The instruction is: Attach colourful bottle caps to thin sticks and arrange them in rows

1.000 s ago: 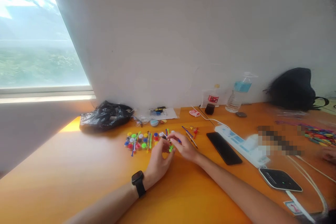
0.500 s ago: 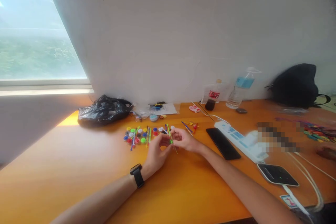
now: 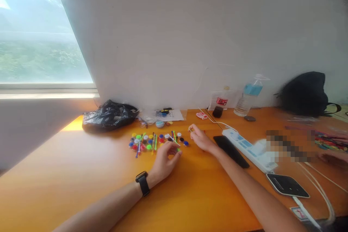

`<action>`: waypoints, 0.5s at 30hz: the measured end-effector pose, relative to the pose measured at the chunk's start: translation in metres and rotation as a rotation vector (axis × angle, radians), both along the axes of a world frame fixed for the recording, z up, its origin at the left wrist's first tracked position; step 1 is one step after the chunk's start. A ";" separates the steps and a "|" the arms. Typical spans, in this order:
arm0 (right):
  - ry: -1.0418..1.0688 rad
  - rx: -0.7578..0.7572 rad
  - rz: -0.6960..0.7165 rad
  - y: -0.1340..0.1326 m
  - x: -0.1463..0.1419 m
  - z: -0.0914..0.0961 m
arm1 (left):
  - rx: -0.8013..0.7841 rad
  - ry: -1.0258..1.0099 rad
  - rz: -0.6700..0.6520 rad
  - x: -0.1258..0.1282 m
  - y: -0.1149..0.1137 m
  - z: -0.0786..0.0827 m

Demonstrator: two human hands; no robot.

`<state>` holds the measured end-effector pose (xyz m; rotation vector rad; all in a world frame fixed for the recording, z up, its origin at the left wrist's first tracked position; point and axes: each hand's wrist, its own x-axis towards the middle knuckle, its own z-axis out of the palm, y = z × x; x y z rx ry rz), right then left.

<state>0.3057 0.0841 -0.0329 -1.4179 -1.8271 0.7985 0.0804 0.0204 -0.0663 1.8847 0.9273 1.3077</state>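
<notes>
My left hand (image 3: 165,160), with a black watch (image 3: 143,183) on its wrist, rests on the orange table (image 3: 81,174). Its fingertips pinch a thin stick with a green end (image 3: 178,149). Just beyond it lies a cluster of small coloured caps (image 3: 144,142) and several thin coloured sticks (image 3: 173,137). My right hand (image 3: 200,139) is stretched out farther back and to the right. Its fingertips are pinched together on something small and yellowish (image 3: 190,129) that I cannot make out.
A black plastic bag (image 3: 108,115) and papers (image 3: 168,115) lie by the wall. Right of my hands are a dark phone (image 3: 231,146), a white power strip (image 3: 248,148), a second device (image 3: 287,185), a water bottle (image 3: 248,96) and a black bag (image 3: 306,93). Another person's hand (image 3: 333,156) is at far right.
My right hand has left my left hand and moved back and to the right, over where loose sticks lay. My left hand stays put, still pinching the green-ended stick.
</notes>
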 end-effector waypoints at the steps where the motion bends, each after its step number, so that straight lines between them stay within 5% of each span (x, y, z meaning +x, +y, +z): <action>1: -0.131 0.061 -0.102 0.004 0.009 0.002 | 0.003 0.007 -0.010 0.000 0.000 -0.001; 6: -0.599 0.202 -0.291 0.012 0.038 0.008 | 0.032 0.014 0.001 0.002 -0.001 -0.003; 9: -0.570 0.346 -0.287 0.007 0.032 0.011 | 0.079 0.042 0.046 0.001 0.000 -0.002; 11: -0.391 0.311 -0.114 0.000 0.020 0.014 | 0.095 0.062 0.087 0.000 0.001 -0.002; 15: 0.069 -0.112 0.445 -0.017 -0.010 0.014 | 0.089 0.053 0.148 0.000 0.003 -0.006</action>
